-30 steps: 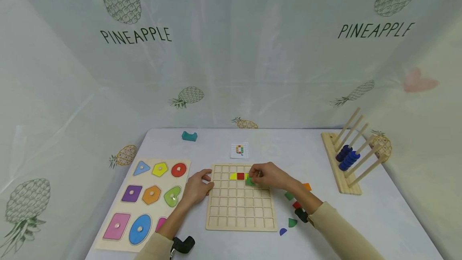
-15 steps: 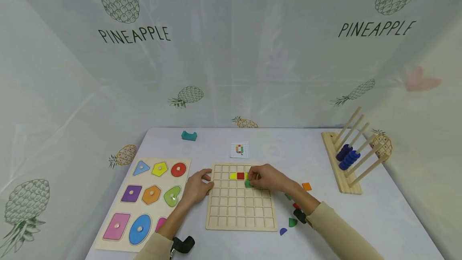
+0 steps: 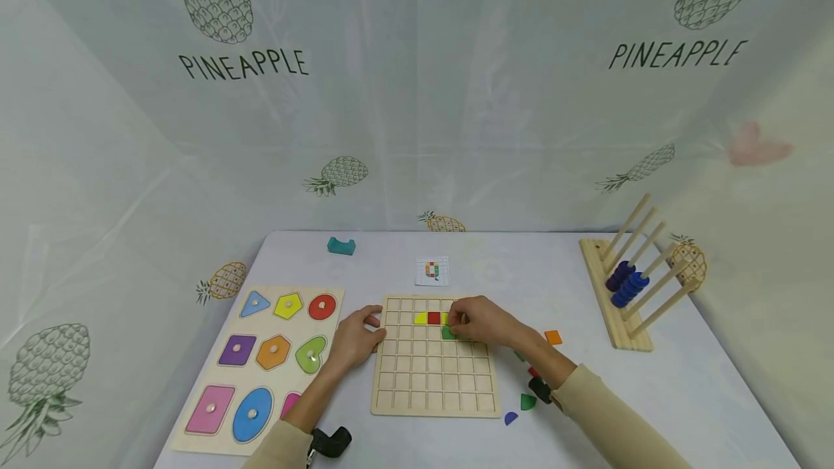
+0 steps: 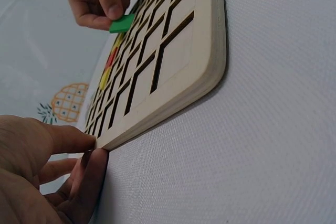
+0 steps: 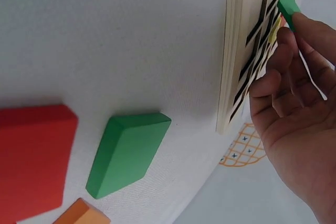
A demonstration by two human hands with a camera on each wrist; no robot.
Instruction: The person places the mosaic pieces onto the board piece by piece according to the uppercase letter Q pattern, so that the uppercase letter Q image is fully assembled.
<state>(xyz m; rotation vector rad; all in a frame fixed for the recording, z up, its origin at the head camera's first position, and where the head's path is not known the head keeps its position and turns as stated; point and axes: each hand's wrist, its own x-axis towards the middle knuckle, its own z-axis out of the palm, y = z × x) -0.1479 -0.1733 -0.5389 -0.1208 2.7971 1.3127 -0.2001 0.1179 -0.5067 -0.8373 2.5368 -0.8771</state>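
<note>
Green tile [image 3: 448, 333] is being pinched by the right hand [image 3: 483, 320], lower centre of the head view; leftward, the left hand [image 3: 355, 339] is gripping the wooden grid board [image 3: 435, 383] by its edge.

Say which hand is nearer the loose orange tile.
Right. The right hand pinches a green tile left of the orange tile; the left hand is farther left, touching the left edge of the grid board.

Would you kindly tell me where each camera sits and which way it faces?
Head: on the head, facing forward and down at the grid board; left hand, right hand and both sleeves show.
Left wrist: on that wrist, looking along the board; left hand near, right hand beyond.
Right wrist: likewise, facing the board; right hand near, left hand partly.
Shared: both wrist views show the green tile.
</note>
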